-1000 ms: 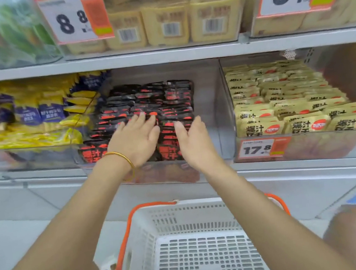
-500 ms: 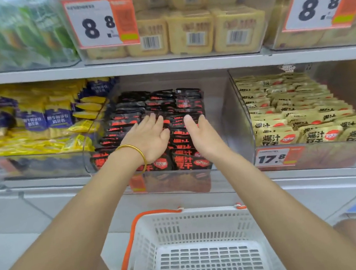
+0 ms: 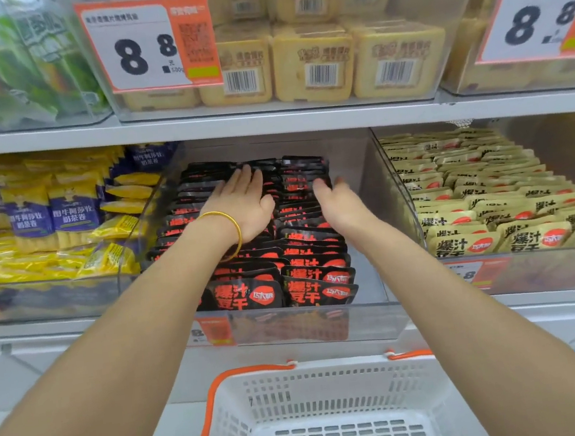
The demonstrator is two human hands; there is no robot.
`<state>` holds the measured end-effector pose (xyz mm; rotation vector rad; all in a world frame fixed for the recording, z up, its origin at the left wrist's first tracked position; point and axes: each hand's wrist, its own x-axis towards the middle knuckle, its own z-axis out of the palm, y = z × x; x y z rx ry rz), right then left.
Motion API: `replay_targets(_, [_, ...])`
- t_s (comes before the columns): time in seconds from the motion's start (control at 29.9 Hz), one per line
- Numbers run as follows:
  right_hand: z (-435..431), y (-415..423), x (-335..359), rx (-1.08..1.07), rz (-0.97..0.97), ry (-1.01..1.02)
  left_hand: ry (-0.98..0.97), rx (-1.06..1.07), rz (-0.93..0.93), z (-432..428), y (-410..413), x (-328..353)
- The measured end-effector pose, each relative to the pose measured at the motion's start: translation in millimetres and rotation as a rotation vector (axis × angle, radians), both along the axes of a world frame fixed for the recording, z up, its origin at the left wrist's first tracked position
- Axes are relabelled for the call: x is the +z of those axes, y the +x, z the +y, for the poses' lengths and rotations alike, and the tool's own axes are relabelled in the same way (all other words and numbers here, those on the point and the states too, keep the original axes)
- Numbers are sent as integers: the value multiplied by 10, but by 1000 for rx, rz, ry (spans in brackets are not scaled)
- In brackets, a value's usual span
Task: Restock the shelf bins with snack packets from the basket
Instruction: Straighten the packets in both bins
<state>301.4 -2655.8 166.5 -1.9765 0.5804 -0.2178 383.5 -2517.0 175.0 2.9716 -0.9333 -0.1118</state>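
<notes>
The right hand (image 3: 340, 201) is blurred at the fingertips, so how its fingers lie on the packets is hard to read; it looks spread and flat, edge-on, gripping nothing. The price label on the front wall of the clear plastic middle bin (image 3: 376, 319) is half covered by the left forearm and smeared by reflections. The white perforated plastic basket with orange handles (image 3: 337, 387) is cut off by the lower edge of the view; the part of its floor that shows holds no packets.

The glossy black snack packets with red-orange lettering (image 3: 319, 287) lie overlapped like shingles in rows inside the middle bin, on the lower shelf, filling it from front towards back. The left hand (image 3: 244, 205), open with fingers together and a thin gold bangle (image 3: 231, 230) at the wrist, rests palm-down on the packets towards the back of the bin. The right hand stands just beside it on the right-hand row.

To the right, a clear bin holds flat beige packets (image 3: 488, 198) in the same shingled order. To the left lie crinkled yellow and blue packets (image 3: 59, 218). Above, on the grey metal shelf (image 3: 266, 120), pale yellow barcoded blocks (image 3: 313, 64) sit behind a white and orange price card (image 3: 149, 42) reading 8.8.
</notes>
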Motion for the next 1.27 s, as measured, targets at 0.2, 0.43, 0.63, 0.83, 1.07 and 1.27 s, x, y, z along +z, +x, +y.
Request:
replay_targets(0.2, [-33, 65, -164, 117, 7, -18, 0, 10, 13, -59, 82, -63])
replay_targets(0.43, [-126, 296, -148, 27, -70, -33, -29, -12, 71, -200, 167, -92])
replay_targets(0.63, [-169, 408, -154, 23, -24, -38, -62, -18, 36, -232, 282, -46])
replay_targets(0.83, [-131, 518, -160, 75, 28, -177, -58, 6, 65, -212, 328, -88])
replay_targets(1.07, [-165, 595, -156, 135, 124, -354, -30, 61, 33, -252, 355, -109])
replay_targets(1.27, [-226, 304, -14, 165, 204, -541, -112, 30, 101, -95, 286, 75])
